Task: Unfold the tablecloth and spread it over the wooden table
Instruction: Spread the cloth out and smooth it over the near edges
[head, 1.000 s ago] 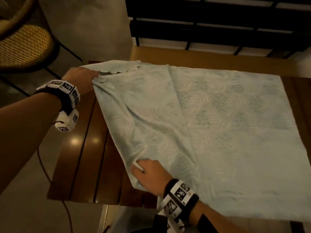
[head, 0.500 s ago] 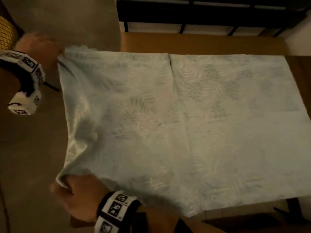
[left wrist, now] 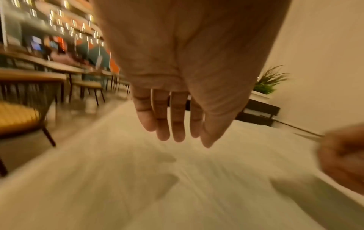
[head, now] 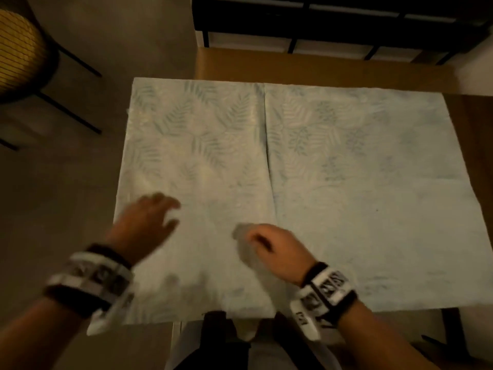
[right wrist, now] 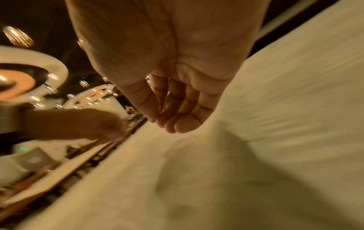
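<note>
The pale blue-green tablecloth (head: 333,182) with a fern pattern lies flat over the wooden table (head: 477,116), and only a strip of wood shows at the right. A crease runs down the cloth's middle. My left hand (head: 165,212) hovers over the cloth's near left part with its fingers straight, blurred by motion. In the left wrist view this hand (left wrist: 177,133) holds nothing above the cloth (left wrist: 138,186). My right hand (head: 248,236) is over the near middle of the cloth. Seen from the right wrist, its fingers (right wrist: 181,124) are loosely curled and empty above the cloth (right wrist: 275,140).
A wicker chair (head: 16,49) on black legs stands at the far left. A black rail (head: 320,28) and a tan bench (head: 320,65) run behind the table. My legs are at the near edge. A potted plant (left wrist: 269,80) stands against the wall.
Both hands have let go of the cloth's left edge. The cloth has dropped and now lies flat, and the hands have moved in over its near part.
</note>
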A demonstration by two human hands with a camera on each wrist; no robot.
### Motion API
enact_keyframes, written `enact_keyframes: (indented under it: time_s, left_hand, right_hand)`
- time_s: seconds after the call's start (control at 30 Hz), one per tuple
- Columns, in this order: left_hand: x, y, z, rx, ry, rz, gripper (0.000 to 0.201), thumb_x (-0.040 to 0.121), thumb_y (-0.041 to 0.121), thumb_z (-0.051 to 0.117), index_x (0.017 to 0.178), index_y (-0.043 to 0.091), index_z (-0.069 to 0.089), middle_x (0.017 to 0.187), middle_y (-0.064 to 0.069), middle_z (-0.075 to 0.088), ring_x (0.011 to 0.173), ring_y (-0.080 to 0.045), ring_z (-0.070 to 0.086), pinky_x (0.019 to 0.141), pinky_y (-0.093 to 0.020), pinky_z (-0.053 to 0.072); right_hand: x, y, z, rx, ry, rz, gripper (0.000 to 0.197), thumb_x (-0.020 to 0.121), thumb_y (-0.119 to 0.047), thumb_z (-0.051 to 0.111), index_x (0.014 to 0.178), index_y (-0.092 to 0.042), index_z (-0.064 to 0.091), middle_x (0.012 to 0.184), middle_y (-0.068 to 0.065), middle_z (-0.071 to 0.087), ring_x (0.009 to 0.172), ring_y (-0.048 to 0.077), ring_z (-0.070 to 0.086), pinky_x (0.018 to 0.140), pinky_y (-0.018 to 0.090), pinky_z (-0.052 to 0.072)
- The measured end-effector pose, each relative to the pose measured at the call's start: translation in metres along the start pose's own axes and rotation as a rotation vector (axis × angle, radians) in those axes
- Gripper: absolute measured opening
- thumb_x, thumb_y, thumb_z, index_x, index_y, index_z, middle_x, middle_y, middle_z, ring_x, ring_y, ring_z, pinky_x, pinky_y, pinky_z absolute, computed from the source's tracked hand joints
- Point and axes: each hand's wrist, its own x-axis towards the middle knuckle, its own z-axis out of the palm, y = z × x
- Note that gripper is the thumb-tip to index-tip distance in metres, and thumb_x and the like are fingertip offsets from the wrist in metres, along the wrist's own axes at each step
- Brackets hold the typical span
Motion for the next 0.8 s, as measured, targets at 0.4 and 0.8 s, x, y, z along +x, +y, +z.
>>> enact_keyframes:
  time_s: [0.4,0.8]
  left_hand:
    - [-0.14,0.109,0.131,-0.009,0.041,-0.005,0.014,0.082,0.036,0.059,0.089,0.027,0.068,0.104,0.005,0.059,0.092,-0.021,0.055,0.074,-0.027,0.049]
    - [-0.15,0.083,0.115,0.081,-0.008,-0.273,0.027,0.077,0.028,0.08,0.101,0.038,0.07,0.095,0.011,0.066,0.085,-0.017,0.059,0.071,-0.035,0.057]
  right_hand:
    - [-0.143,0.158,-0.08,-0.619,-0.052,-0.059,0.037,0.081,-0.068,0.058,0.105,-0.04,0.055,0.107,-0.011,0.053,0.095,0.016,0.049,0.076,0.035,0.046]
    - [-0.162,0.163,-0.097,-0.598,-0.131,0.109,0.037,0.074,-0.072,0.046,0.079,-0.035,0.043,0.089,-0.015,0.042,0.083,0.013,0.047,0.069,0.036,0.044]
